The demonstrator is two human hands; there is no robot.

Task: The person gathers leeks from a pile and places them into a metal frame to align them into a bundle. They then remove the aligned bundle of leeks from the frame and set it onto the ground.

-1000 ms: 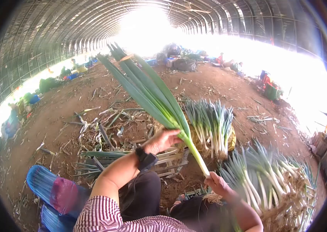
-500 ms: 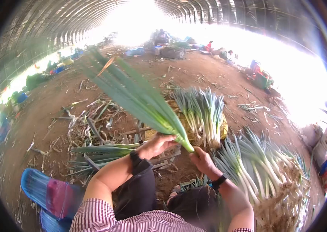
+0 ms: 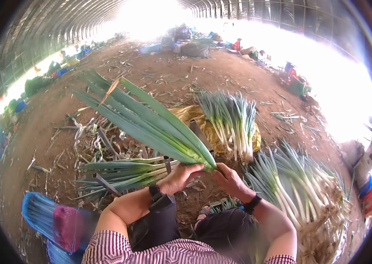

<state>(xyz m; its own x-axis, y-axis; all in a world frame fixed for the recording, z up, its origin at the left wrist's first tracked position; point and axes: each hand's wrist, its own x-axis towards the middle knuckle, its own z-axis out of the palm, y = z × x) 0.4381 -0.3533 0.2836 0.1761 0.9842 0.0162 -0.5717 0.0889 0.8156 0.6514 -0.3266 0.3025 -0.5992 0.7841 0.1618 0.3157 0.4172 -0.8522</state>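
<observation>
A large green leek [image 3: 164, 127] slants across the middle of the view, its leaves fanned toward the upper left and one tip dried brown. My left hand [image 3: 179, 176] is closed around its lower part, with the thumb lying along the stalk. Close beside it, my right hand [image 3: 230, 178] pinches the same leek near its base, and the fingers hide the stalk's end. Under my left forearm, several leeks [image 3: 129, 169] lie across a low rack with upright bars [image 3: 167, 164]. To the right of my right hand lies a big pile of rooted leeks [image 3: 300, 189].
An upright bunch of leeks [image 3: 230, 119] stands on a yellow sheet [image 3: 195, 115] ahead. Leaf scraps [image 3: 80, 134] litter the dirt floor. At lower left is a blue plastic bundle [image 3: 38, 211] with a maroon patch. A person in red [image 3: 237, 45] sits far off beneath the arched roof.
The leek has swung lower and to the left, its base moving down between my hands. My hands have come closer together. The rack's bars and yellow sheet show more fully.
</observation>
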